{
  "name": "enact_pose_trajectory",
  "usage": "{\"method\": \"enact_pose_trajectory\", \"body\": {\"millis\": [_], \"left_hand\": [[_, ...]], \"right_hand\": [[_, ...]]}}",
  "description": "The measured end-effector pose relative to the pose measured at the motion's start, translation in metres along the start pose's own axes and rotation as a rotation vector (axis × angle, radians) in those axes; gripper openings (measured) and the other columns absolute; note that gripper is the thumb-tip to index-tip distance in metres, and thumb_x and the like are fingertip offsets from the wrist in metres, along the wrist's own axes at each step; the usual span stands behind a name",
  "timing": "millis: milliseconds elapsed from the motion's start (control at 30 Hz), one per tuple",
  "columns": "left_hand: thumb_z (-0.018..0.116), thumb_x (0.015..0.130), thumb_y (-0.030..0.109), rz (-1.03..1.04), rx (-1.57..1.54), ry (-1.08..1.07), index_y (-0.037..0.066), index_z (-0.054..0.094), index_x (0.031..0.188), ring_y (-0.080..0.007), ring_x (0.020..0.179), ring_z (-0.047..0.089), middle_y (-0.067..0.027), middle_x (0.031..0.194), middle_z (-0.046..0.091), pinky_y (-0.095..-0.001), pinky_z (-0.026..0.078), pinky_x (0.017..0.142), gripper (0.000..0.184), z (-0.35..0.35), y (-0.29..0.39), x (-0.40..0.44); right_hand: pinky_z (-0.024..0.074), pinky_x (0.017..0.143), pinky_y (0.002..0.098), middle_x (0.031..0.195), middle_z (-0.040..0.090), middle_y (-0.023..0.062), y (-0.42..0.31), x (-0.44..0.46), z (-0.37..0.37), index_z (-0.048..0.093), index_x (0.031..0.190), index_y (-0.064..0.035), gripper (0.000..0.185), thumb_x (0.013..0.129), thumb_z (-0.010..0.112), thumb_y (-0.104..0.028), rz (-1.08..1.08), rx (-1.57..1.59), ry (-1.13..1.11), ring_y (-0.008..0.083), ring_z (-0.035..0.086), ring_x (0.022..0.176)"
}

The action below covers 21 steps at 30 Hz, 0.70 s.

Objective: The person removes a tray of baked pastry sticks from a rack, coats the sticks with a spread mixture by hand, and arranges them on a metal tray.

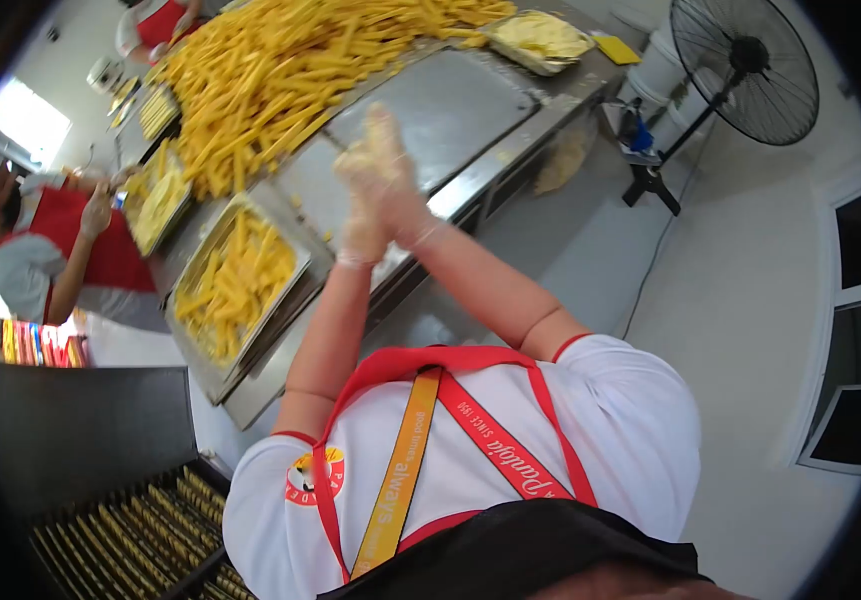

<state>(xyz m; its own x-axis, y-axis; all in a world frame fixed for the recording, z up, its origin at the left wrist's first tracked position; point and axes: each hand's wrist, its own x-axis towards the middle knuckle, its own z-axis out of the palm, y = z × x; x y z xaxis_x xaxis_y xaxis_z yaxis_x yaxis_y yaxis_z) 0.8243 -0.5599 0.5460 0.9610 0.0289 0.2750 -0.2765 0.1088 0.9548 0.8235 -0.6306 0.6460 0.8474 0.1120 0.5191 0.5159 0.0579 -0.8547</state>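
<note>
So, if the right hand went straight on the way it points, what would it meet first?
Probably the big pile of yellow strips, past the metal sheet that the right hand appears over. Its height is unclear, so it might pass above them.

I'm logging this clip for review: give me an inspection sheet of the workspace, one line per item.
Surface: metal table, pale residue near its edge.
Job's things: large heap of yellow strips; more in a metal tray.
Clutter: yellow flat item at table corner; white buckets beyond.
Grippers: left hand and right hand, clear-gloved, together over the table; finger detail blurred.
Cables: dark cable along the floor near the fan.
Surroundings: black fan at right; co-worker in red apron at left.
</note>
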Motion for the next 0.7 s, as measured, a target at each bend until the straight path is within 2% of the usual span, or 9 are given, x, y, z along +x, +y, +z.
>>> {"method": "enact_pose_trajectory", "body": {"millis": [67,233,333,400,467,500,567,667,700], "left_hand": [[0.049,0.101,0.032,0.120,0.095,-0.151,0.006,0.041,0.142,-0.0204,0.125,0.050,-0.0104,0.137,0.051,-0.0336,0.041,0.104,0.049,0.070,-0.014,0.041],[0.055,0.098,0.020,0.327,0.470,-0.484,0.008,0.050,0.135,-0.0218,0.114,0.058,-0.0087,0.125,0.060,-0.0344,0.046,0.096,0.039,0.178,-0.012,0.095],[0.057,0.094,0.015,0.751,0.743,-0.445,0.014,0.056,0.130,-0.0243,0.105,0.062,-0.0056,0.121,0.064,-0.0351,0.050,0.088,0.036,0.209,-0.052,0.126],[0.056,0.092,0.012,0.234,0.597,-0.635,0.016,0.057,0.129,-0.0284,0.102,0.062,-0.0080,0.116,0.065,-0.0363,0.051,0.086,0.037,0.219,-0.066,0.138],[0.055,0.091,0.010,0.112,0.592,-0.801,0.018,0.058,0.128,-0.0297,0.101,0.062,-0.0090,0.114,0.066,-0.0376,0.051,0.085,0.038,0.228,-0.060,0.166],[0.054,0.097,0.026,0.172,0.713,-0.907,0.008,0.065,0.120,-0.0242,0.106,0.062,-0.0131,0.114,0.067,-0.0361,0.047,0.093,0.032,0.229,-0.064,0.178],[0.056,0.090,0.013,0.030,0.505,-0.737,0.013,0.063,0.122,-0.0285,0.103,0.063,-0.0114,0.114,0.067,-0.0376,0.050,0.089,0.033,0.231,-0.096,0.202],[0.060,0.089,0.010,-0.098,0.342,-0.322,0.014,0.065,0.122,-0.0309,0.104,0.064,-0.0099,0.122,0.066,-0.0366,0.051,0.092,0.034,0.232,-0.161,0.260],[0.060,0.089,0.012,-0.286,0.241,-0.166,0.014,0.065,0.123,-0.0312,0.105,0.064,-0.0098,0.123,0.066,-0.0366,0.050,0.092,0.034,0.241,-0.125,0.273]], "right_hand": [[0.0523,0.069,0.0279,0.104,0.060,0.0107,0.000,0.037,-0.082,0.026,0.149,-0.0068,0.069,0.090,0.060,-0.009,0.432,0.617,0.217,0.0156,0.062,0.083],[0.0499,0.058,0.0292,0.087,0.060,0.0079,0.046,0.071,-0.230,0.054,0.121,-0.0021,0.029,0.094,0.057,-0.013,0.491,0.651,0.482,0.0160,0.058,0.069],[0.0496,0.061,0.0300,0.080,0.060,0.0071,0.099,0.070,-0.282,0.062,0.100,-0.0005,0.018,0.096,0.056,-0.017,0.528,0.503,0.532,0.0174,0.059,0.069],[0.0489,0.064,0.0305,0.081,0.061,0.0066,0.157,0.064,-0.312,0.063,0.099,-0.0015,0.020,0.097,0.056,-0.020,0.506,0.338,0.482,0.0179,0.059,0.070],[0.0479,0.069,0.0326,0.082,0.065,0.0100,0.203,0.067,-0.345,0.064,0.093,-0.0041,0.018,0.094,0.060,-0.021,0.416,-0.153,0.361,0.0181,0.061,0.074],[0.0479,0.071,0.0335,0.083,0.066,0.0112,0.198,0.072,-0.354,0.064,0.092,-0.0044,0.018,0.094,0.061,-0.022,0.452,-0.293,0.342,0.0192,0.062,0.075],[0.0488,0.075,0.0379,0.085,0.068,0.0143,0.228,0.088,-0.392,0.064,0.092,-0.0052,0.015,0.090,0.065,-0.020,0.356,-0.714,0.199,0.0250,0.064,0.081],[0.0494,0.081,0.0412,0.090,0.068,0.0143,0.254,0.135,-0.455,0.065,0.100,-0.0053,0.019,0.088,0.068,-0.020,0.319,-0.722,0.135,0.0300,0.064,0.085],[0.0503,0.083,0.0427,0.095,0.067,0.0150,0.255,0.152,-0.470,0.064,0.111,-0.0057,0.031,0.082,0.073,-0.016,-0.065,-0.950,0.081,0.0309,0.064,0.087]]}}
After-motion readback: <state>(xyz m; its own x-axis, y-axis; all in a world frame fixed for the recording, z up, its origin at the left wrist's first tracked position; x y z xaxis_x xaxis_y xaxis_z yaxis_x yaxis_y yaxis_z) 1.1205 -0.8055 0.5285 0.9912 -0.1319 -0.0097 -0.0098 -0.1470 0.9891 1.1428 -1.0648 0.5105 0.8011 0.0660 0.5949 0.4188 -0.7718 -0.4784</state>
